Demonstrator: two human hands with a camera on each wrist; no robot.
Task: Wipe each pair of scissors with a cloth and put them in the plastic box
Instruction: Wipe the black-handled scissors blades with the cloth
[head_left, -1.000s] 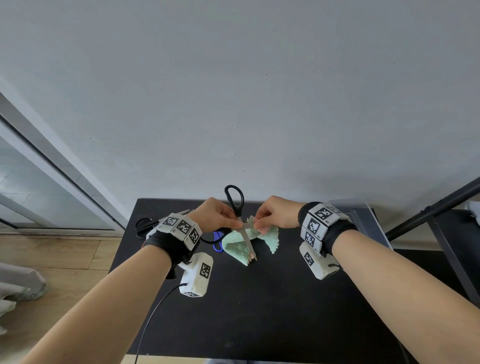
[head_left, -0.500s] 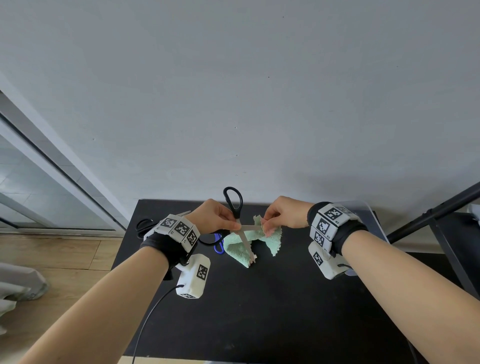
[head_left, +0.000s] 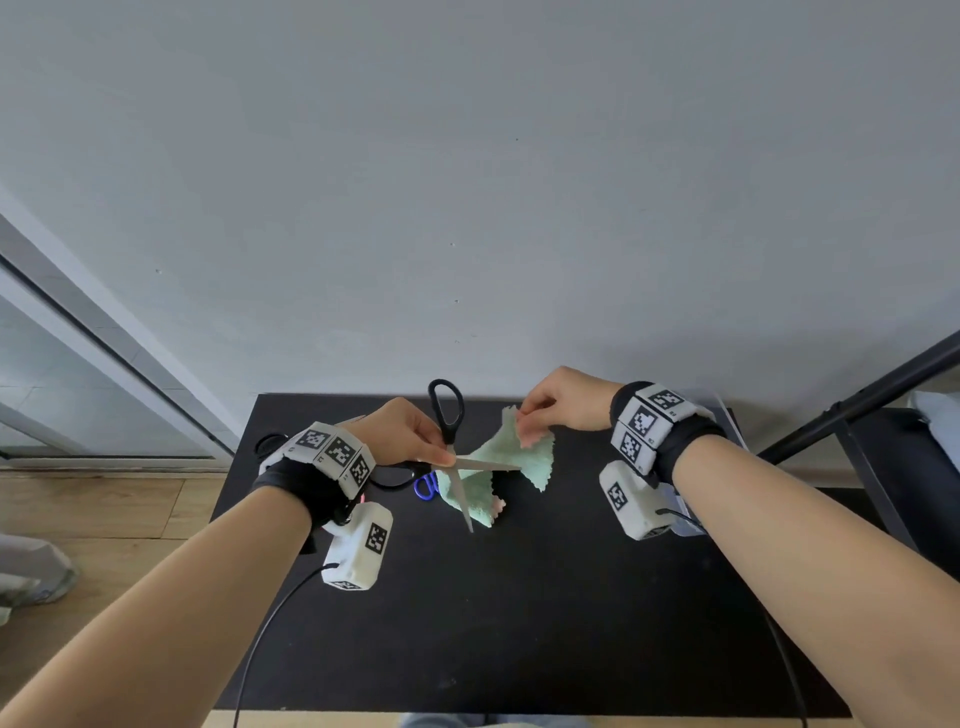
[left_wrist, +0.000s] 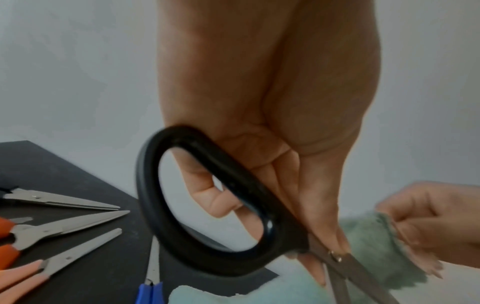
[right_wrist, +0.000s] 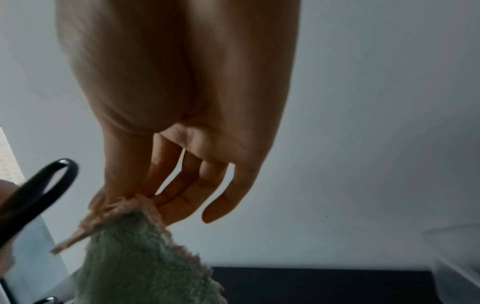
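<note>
Your left hand (head_left: 402, 432) grips the black-handled scissors (head_left: 453, 457) near the pivot, blades apart, above the surface (head_left: 519, 597). Your right hand (head_left: 563, 397) pinches the green cloth (head_left: 498, 457) just beside the blades; contact looks likely but is unclear.

The right hand (head_left: 563, 400) has been drawn up and to the right, away from the left hand (head_left: 402, 434), so that a clear gap is now seen where the two nearly touched a second ago. The green cloth (head_left: 511, 447), pinched at one pink-edged corner, has been lifted off the blade and pulled to the right. The upper blade of the black-handled scissors (head_left: 451, 441), previously gripped through the cloth, is left bare and exposed along its length, pointing right.
</note>
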